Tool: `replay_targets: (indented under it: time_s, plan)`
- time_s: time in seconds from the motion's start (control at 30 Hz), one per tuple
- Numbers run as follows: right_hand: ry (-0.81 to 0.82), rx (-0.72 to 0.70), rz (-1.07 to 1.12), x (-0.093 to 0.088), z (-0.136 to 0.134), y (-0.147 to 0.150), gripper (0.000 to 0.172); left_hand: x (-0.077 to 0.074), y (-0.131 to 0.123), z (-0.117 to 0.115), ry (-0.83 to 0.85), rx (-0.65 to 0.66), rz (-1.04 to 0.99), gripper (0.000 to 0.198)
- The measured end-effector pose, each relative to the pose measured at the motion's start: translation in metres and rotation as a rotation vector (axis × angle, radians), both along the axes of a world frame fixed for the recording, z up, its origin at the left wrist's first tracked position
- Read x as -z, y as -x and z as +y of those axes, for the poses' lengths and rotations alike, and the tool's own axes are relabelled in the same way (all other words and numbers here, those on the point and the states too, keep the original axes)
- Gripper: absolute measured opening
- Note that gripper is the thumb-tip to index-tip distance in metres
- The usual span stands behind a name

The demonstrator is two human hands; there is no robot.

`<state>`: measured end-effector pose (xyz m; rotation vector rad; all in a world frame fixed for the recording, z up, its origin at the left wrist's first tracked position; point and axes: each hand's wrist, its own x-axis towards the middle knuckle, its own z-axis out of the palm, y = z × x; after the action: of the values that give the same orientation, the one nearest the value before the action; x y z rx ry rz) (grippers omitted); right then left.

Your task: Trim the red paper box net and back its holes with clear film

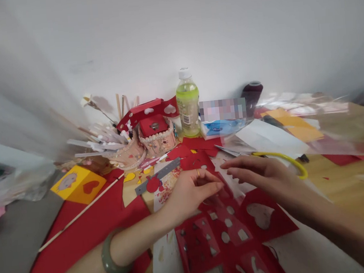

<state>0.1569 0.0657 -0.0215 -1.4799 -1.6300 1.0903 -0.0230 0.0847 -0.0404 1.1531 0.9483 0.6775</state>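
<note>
My left hand (195,191), with a ring on one finger, is over the upper part of a red cut-out card (226,259). Its thumb and fingertips come together in a pinch; what lies between them, if anything, cannot be made out. To its right, my right hand (261,174) hovers with the fingers stretched out and slightly apart, holding nothing visible. The card has a heart-shaped window (261,215), small round and square holes, and shiny clear film over some panels. Behind my right hand lie scissors with yellow handles (296,166), partly hidden.
A grey ruler (142,188), a thin wooden stick (80,213) and a yellow paper box (77,185) are at the left. Behind stand a green drink bottle (188,106), a decorated basket (158,141) and a blue-and-white tissue pack (222,127). White paper (270,138) lies right.
</note>
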Motion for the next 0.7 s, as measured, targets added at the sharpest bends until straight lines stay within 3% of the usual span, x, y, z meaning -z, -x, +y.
replay_targets:
  time_s: [0.2,0.37,0.7]
  plan:
    - [0.199,-0.013,0.222,0.008,0.02,0.02,0.024,0.003,-0.001,0.004,-0.005,-0.12,0.014,0.01]
    - [0.177,0.009,0.361,0.012,0.021,0.028,0.02,0.006,-0.002,0.004,0.029,-0.154,-0.051,0.012]
    - [0.167,0.081,0.411,0.017,0.014,0.032,0.017,0.01,-0.005,-0.003,0.072,-0.147,-0.09,0.015]
